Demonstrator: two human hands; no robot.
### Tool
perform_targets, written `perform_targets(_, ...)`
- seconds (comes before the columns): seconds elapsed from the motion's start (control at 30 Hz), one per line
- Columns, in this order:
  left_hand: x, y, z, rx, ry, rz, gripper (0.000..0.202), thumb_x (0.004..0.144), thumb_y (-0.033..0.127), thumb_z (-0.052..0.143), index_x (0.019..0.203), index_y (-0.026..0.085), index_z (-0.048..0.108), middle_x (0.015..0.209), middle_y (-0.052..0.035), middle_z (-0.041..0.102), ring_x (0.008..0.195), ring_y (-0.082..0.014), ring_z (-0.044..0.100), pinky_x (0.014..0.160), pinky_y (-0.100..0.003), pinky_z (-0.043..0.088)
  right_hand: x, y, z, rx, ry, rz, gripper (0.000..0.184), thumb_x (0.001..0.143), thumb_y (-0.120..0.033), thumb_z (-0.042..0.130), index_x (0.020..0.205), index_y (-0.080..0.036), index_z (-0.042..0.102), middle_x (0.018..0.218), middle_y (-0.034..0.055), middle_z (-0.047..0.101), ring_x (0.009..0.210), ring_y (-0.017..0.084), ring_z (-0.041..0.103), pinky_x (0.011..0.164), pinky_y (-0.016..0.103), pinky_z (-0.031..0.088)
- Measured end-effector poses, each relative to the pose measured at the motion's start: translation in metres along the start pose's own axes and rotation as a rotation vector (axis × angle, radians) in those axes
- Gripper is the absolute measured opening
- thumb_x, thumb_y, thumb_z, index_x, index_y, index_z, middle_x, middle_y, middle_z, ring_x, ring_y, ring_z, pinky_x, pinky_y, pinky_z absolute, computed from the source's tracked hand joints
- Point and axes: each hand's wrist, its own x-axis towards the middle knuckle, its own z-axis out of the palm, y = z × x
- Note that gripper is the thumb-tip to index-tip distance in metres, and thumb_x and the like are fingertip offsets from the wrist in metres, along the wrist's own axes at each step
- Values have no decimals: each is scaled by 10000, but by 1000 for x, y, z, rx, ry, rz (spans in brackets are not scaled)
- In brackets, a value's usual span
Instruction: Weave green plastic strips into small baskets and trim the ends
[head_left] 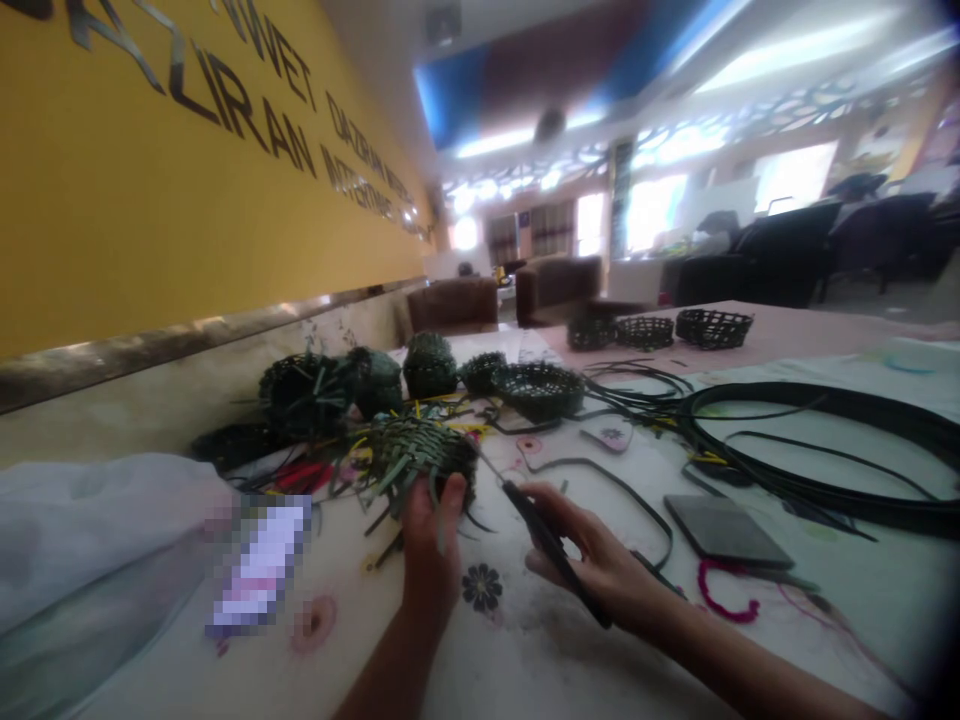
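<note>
My left hand [431, 545] grips a half-woven dark green basket [420, 455] by its near rim; loose strip ends stick out of it all round. My right hand [592, 565] is closed on black-handled scissors [544, 540], whose thin tip points up and left toward the basket's right side. Both hands hover over a white table cover [525, 650] printed with small flowers.
Several finished dark woven baskets [536, 388] stand behind, with more [712, 326] on the pink cloth farther back. Coils of dark strapping [817, 440] lie at right beside a dark flat tablet [724, 530] and pink cord [724, 600]. A white plastic bag [82, 540] fills the left. A yellow lettered wall rises at left.
</note>
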Motion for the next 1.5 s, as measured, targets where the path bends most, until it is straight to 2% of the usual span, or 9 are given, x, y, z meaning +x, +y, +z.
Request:
perform_targets(0.1,-3,-4,1,79,18,16,339,871,435,642,1097,186,681,1083,-59,719,1085,-225,628,1056,-347,391,1,3,13,36,1,-42,457,797,-375,661,1200,-205,528,854,14,557,775,174,536,722,306,463)
perform_targets(0.3,-17,1,16,22,11,-33,306,874,400,635,1085,185,691,1053,-60,738,1019,-223,664,950,-320,465,0,10,28,71,39,-172,486,837,-447,640,1242,-218,501,923,37,587,815,185,550,764,317,471)
perform_targets(0.4,-19,4,19,36,15,-20,295,877,403,627,1065,185,695,1041,-60,739,993,-223,672,952,-327,467,-1,10,27,98,41,-168,508,835,-477,636,1249,-220,493,911,32,580,797,182,541,745,310,466)
perform_targets(0.57,-18,1,16,100,2,12,310,905,409,597,1107,188,681,1105,-62,719,1066,-217,640,1002,-325,437,-2,11,24,122,35,-129,545,836,-496,626,1276,-215,470,903,34,561,803,187,534,751,319,463)
perform_targets(0.7,-17,0,16,86,-2,19,335,911,411,591,1146,187,674,1114,-63,713,1063,-213,639,1002,-324,438,-1,12,24,151,15,-160,506,835,-433,631,1273,-226,484,938,38,570,837,189,542,767,320,465)
perform_targets(0.9,-17,1,16,99,-22,9,311,909,403,593,1106,181,687,1078,-66,725,1054,-221,643,980,-324,450,-1,8,24,161,9,-154,488,818,-384,628,1255,-225,484,879,18,541,773,171,510,715,302,450)
perform_targets(1.33,-17,-1,17,106,-2,35,300,906,405,594,1066,173,697,1035,-67,730,977,-208,662,928,-317,477,-2,10,24,210,-21,-159,604,841,-566,639,1295,-203,472,867,15,542,764,162,504,686,278,432)
perform_targets(1.5,-17,-1,17,102,3,46,288,901,387,601,1070,175,699,1037,-68,730,1005,-216,659,923,-318,481,-1,12,24,217,-26,-194,590,854,-573,633,1295,-216,474,875,12,543,762,153,502,691,271,425)
